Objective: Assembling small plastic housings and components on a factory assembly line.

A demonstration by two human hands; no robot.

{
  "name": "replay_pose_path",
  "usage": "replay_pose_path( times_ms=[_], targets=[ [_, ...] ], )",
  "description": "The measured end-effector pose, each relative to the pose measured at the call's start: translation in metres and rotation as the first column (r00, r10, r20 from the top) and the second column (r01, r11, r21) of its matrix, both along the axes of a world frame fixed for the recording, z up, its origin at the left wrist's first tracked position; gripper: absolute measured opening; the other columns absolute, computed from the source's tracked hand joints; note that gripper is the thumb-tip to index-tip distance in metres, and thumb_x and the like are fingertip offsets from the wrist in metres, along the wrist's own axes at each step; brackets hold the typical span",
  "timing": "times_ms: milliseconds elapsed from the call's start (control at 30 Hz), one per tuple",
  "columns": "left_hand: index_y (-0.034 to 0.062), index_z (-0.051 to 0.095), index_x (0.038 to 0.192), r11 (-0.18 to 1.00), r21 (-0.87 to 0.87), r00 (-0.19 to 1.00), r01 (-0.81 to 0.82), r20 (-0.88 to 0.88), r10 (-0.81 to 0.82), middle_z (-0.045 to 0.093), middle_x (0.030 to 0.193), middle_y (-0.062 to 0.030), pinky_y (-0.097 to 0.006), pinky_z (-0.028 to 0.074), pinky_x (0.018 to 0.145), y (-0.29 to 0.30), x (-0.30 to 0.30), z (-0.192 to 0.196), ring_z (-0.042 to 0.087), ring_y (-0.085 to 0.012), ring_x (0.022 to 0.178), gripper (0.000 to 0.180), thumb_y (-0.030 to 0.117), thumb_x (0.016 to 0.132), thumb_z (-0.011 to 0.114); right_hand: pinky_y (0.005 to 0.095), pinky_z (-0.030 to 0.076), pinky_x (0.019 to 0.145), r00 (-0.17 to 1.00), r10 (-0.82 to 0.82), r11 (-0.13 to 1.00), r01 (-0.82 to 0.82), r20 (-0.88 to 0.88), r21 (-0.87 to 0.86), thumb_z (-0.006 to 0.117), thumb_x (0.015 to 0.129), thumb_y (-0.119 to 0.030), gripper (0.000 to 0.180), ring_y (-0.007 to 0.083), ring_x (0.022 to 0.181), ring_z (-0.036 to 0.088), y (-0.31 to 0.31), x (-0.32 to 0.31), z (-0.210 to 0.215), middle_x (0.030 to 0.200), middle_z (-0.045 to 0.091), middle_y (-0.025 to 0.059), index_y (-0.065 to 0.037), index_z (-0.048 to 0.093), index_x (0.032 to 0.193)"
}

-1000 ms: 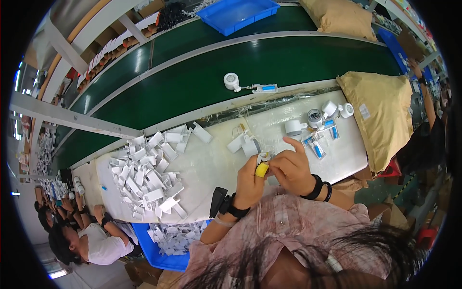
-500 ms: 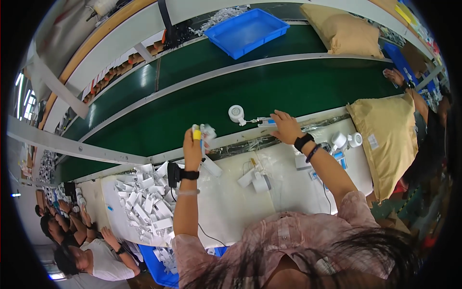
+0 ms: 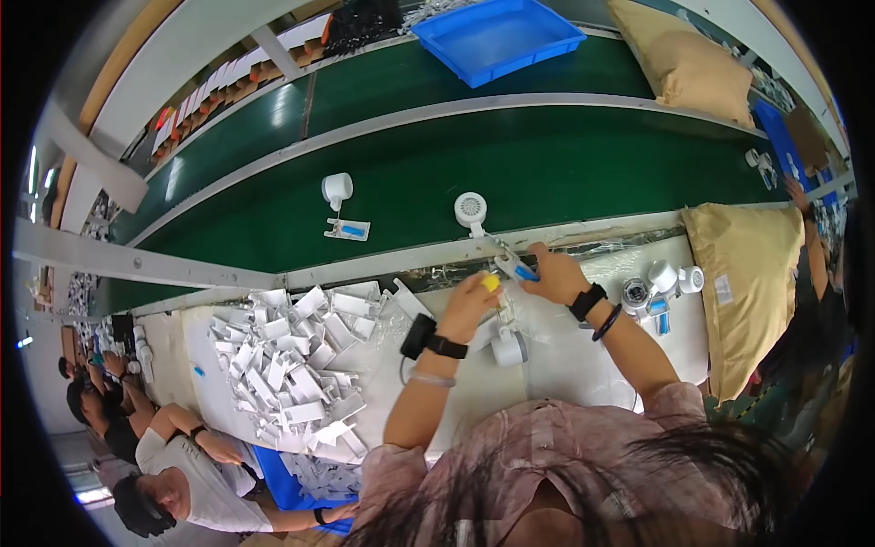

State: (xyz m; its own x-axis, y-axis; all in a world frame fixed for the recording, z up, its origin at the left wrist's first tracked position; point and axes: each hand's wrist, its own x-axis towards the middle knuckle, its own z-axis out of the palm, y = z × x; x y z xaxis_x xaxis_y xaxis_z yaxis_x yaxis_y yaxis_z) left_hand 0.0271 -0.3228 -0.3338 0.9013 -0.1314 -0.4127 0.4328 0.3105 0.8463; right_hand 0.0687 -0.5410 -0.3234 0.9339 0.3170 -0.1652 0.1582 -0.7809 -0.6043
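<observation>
My left hand [image 3: 468,308] is closed around a small tool with a yellow end [image 3: 491,282]; the rest of that tool is mostly hidden. Just to its right, my right hand [image 3: 556,276] grips a white bracket with a blue part [image 3: 523,272]. A short metallic link runs from this bracket to a white round head with a perforated face [image 3: 470,211], over the near edge of the green belt. Under my left hand, another white round head [image 3: 509,347] rests on the worktable. Farther left on the belt lie a white round head [image 3: 336,188] and its blue-striped bracket [image 3: 347,229].
Loose white brackets [image 3: 296,365] are heaped at left on the table [image 3: 428,401]. More round heads [image 3: 663,275] sit at right, beside a brown paper sack [image 3: 743,301]. Beyond the green belt [image 3: 565,155] stands a blue tray [image 3: 501,41]. Co-workers [image 3: 205,488] sit at left.
My left hand has moved right, close to my right hand, still with the yellow-ended tool. A round head with its bracket now shows on the belt at left. My right hand has gripped the bracket.
</observation>
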Motion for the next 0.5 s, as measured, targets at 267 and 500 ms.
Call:
replay_pose_path(
  times_ms=[267, 500],
  targets=[
    [-0.0014, 0.057, 0.111, 0.991, -0.098, 0.988, -0.088, -0.138, 0.074, 0.063, 0.098, -0.009, -0.03, 0.054, 0.067, -0.04, -0.019, 0.021, 0.063, -0.0178, 0.08, 0.024, 0.015, 0.095, 0.051, 0.042, 0.053, 0.065, 1.0, -0.026, 0.965, 0.023, 0.006, 0.261, 0.066, 0.086, -0.028, 0.047, 0.0312, 0.076, 0.068, 0.022, -0.07, 0.045, 0.086, 0.069, 0.0114, -0.009, 0.049, 0.125],
    [0.0037, 0.061, 0.098, 0.942, 0.107, 0.941, 0.319, 0.078, -0.328, 0.057, 0.071, 0.0003, -0.023, 0.041, 0.052, -0.029, -0.045, 0.112, 0.05, -0.0084, 0.056, 0.016, 0.014, 0.092, 0.05, 0.0403, 0.049, 0.084, 0.801, -0.032, 0.872, -0.269, 0.597, 0.409, 0.068, 0.08, -0.007, 0.041, 0.0336, 0.105, 0.058, 0.001, -0.073, 0.065, 0.108, 0.063, 0.016, -0.006, 0.059, 0.119]
  ],
)
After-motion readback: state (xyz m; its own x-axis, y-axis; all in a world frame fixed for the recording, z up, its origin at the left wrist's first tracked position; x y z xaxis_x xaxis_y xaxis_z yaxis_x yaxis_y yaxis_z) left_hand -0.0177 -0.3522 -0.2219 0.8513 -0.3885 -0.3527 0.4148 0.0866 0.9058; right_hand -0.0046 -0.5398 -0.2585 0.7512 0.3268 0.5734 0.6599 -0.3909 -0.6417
